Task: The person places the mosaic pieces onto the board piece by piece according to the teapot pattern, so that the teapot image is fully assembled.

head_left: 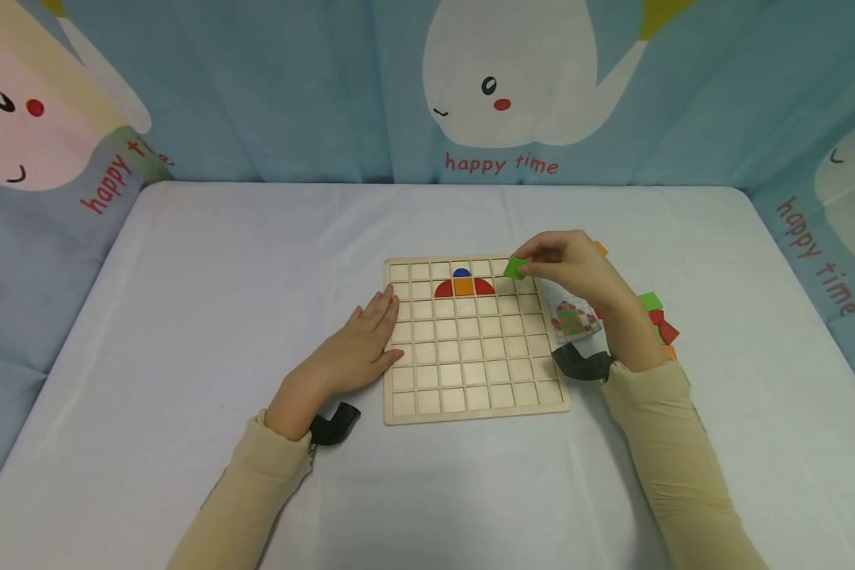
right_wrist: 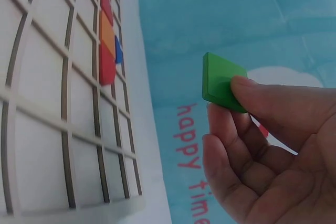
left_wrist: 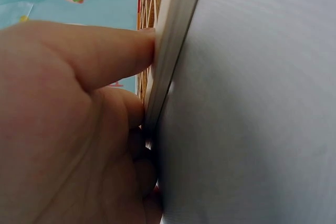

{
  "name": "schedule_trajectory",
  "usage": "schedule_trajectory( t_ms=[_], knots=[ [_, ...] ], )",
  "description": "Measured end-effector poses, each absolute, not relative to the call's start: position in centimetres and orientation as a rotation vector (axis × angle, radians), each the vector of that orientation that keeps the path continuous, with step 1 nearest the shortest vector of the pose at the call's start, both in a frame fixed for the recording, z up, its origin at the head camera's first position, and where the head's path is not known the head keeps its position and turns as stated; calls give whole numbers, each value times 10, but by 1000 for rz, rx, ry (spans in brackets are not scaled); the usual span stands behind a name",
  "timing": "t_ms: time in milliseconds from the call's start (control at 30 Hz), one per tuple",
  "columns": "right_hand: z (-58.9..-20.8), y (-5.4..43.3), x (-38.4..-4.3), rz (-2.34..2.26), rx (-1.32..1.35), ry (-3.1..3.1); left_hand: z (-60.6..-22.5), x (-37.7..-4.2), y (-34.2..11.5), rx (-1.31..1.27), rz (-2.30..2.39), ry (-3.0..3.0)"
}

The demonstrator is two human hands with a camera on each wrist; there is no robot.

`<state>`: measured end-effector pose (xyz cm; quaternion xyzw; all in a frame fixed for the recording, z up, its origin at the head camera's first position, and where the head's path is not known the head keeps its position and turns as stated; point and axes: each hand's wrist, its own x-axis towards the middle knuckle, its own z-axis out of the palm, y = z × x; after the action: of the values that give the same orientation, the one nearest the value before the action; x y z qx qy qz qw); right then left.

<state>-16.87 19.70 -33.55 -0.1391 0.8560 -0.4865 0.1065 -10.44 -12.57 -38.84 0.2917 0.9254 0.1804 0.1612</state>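
Note:
A wooden grid board lies on the white table. In its upper rows sit an orange square tile, a red quarter-round tile on its left, another red tile on its right and a blue half-round tile above. My right hand pinches a green square tile between thumb and fingers, raised over the board's upper right corner. With fingers extended, my left hand rests at the board's left edge; in the left wrist view its thumb touches the rim.
A small picture card with a coloured pattern lies right of the board, partly behind the right wrist. Several loose tiles, among them a green one and a red one, lie beyond the right forearm. A blue printed curtain stands behind the table.

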Motion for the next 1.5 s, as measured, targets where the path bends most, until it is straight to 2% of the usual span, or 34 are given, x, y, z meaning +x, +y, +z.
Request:
schedule_trajectory(
  t_ms=[1500],
  knots=[
    [-351,124,-176,-1352,-567,2317,-388,-104,-126,833,512,2645]
  ],
)
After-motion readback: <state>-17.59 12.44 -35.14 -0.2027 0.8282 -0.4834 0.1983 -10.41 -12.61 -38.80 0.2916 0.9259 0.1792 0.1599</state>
